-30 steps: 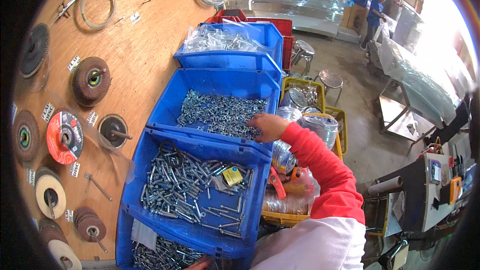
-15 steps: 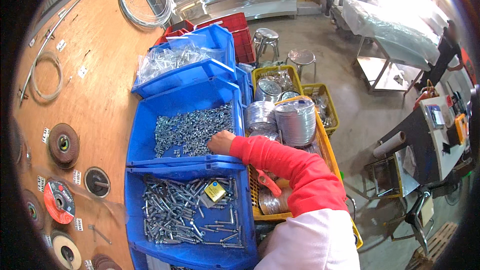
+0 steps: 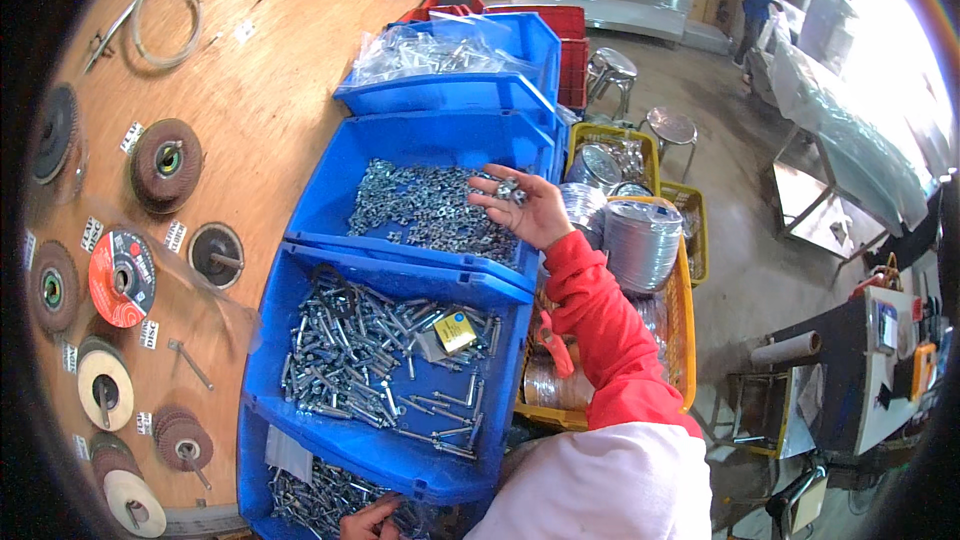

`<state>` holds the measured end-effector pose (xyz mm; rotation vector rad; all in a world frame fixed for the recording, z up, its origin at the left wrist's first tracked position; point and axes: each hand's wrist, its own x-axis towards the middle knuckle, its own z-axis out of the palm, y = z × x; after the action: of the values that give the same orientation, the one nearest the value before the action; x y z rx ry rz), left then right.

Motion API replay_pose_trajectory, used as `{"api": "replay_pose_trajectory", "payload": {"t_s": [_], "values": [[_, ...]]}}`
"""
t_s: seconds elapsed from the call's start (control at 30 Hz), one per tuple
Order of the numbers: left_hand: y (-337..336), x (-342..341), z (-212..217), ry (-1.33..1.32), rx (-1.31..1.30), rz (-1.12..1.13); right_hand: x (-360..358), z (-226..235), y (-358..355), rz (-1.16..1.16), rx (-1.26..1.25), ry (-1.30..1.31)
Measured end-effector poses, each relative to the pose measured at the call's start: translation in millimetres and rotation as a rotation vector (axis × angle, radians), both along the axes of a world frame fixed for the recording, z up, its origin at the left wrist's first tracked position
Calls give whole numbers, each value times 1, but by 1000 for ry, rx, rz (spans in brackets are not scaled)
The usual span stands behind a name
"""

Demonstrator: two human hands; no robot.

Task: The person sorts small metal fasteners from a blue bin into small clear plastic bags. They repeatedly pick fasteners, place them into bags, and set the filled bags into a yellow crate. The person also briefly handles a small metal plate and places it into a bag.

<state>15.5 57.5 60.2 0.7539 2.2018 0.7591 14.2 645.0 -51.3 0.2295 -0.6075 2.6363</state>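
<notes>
My right hand (image 3: 525, 208), in a red sleeve, is raised over a blue bin (image 3: 325, 165) of small silvery metal fittings (image 3: 425, 205). It is turned palm up, with several of the fittings lying on its partly spread fingers. Low in the picture, my left hand (image 3: 370, 521) rests at the nearest blue bin, its fingers curled and partly cut off by the lower edge. Around it lie silvery bolts (image 3: 305, 500); whether it grips one is hidden. The middle bin holds long expansion bolts (image 3: 350, 350) and a small yellow box (image 3: 455, 332).
Abrasive discs (image 3: 166, 166) hang on a wooden board (image 3: 250, 70) at left. To the right, a yellow crate (image 3: 683, 350) holds wire spools (image 3: 643, 245) and a red-handled tool (image 3: 553, 345). Metal stools (image 3: 671, 126) and a wrapped table (image 3: 850, 130) stand beyond. Another person (image 3: 757, 0) is far off.
My right hand has lifted out of the fittings and turned palm up, now with several fittings in it. My left hand has come into view at the bottom. The view has shifted.
</notes>
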Motion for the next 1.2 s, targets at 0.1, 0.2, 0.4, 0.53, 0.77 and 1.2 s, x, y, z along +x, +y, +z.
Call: {"api": "replay_pose_trajectory", "payload": {"t_s": [0.1,0.2,0.4,0.53,0.77,1.2], "values": [[6,0,3,19,59,14,0,-2,-1,18,-84,77],[11,0,9,17,29,-2,-1,-5,1,6,-86,79],[8,4,12,-7,27,26,-28,-5,17,-463,633,-616],[6,2,8,86,80,-54,-59,7,23,-743,1611,-891],[0,3,-2,35,101,-34,-81,-21,16,-600,2297,-1083],[17,-9,9,265,198,-147,26,113,-157,-314,743,-309]]}}
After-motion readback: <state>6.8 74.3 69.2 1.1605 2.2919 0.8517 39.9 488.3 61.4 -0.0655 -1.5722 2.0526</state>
